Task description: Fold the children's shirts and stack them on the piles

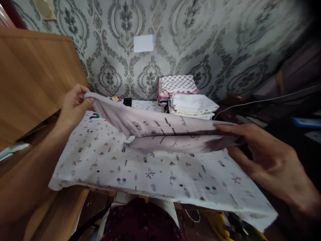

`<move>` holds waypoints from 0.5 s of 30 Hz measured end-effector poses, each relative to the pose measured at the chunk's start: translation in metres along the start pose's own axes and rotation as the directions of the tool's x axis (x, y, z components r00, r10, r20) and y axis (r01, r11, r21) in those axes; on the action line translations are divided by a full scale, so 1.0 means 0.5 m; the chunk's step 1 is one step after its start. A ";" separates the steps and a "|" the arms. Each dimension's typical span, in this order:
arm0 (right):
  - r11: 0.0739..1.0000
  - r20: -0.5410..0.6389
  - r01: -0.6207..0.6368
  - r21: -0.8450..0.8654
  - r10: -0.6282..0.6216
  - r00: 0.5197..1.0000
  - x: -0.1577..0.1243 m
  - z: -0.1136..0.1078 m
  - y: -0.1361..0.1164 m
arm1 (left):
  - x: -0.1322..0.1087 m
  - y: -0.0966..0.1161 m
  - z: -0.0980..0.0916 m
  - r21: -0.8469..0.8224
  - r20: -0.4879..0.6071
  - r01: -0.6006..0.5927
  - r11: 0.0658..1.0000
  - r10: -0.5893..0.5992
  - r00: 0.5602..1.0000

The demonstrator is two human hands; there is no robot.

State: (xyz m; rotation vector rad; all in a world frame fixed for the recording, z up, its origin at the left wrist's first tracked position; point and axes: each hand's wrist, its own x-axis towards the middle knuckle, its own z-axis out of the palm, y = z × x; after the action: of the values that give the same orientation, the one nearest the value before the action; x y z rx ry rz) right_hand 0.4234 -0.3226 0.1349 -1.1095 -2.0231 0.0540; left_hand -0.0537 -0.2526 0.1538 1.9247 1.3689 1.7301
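Observation:
A pale pinkish-grey cloth (160, 124) with dark printed lettering and small drawings is stretched between my two hands, above the table. My left hand (76, 105) pinches its upper left corner between thumb and fingers. At the other end, my right hand (265, 157) grips the right edge, fingers on top and thumb below. The cloth sags in the middle and is partly folded over, its lower part hanging close to the patterned table cover (150, 174). Whether that lower part touches the cover, I cannot tell.
At the back stand a stack of folded white cloths (194, 105) and a stack topped by a red-and-white patterned cloth (178, 83). A wooden cabinet (37, 80) borders the left side. A thin white cable (265, 99) runs off right. The papered wall (125, 77) closes the far side.

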 end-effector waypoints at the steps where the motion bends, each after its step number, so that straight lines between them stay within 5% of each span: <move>1: 0.999 0.000 -0.015 0.030 0.015 1.000 0.009 -0.007 -0.008 | 0.013 0.016 -0.008 0.034 -0.033 -0.052 0.998 0.053 0.998; 9: 0.988 -0.197 -0.017 0.156 0.048 0.979 0.096 0.004 -0.007 | 0.097 0.055 -0.065 0.185 -0.149 -0.173 0.967 0.202 0.968; 15: 0.994 -0.105 0.029 0.101 -0.018 0.994 0.190 0.084 0.073 | 0.148 0.030 -0.038 0.261 -0.179 0.103 0.960 -0.056 0.982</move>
State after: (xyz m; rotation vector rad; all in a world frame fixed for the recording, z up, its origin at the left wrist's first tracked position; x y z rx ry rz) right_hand 0.3934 -0.2179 0.1525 -1.0040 -1.9185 0.0849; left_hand -0.0720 -0.2141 0.2192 1.8538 1.8017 1.7833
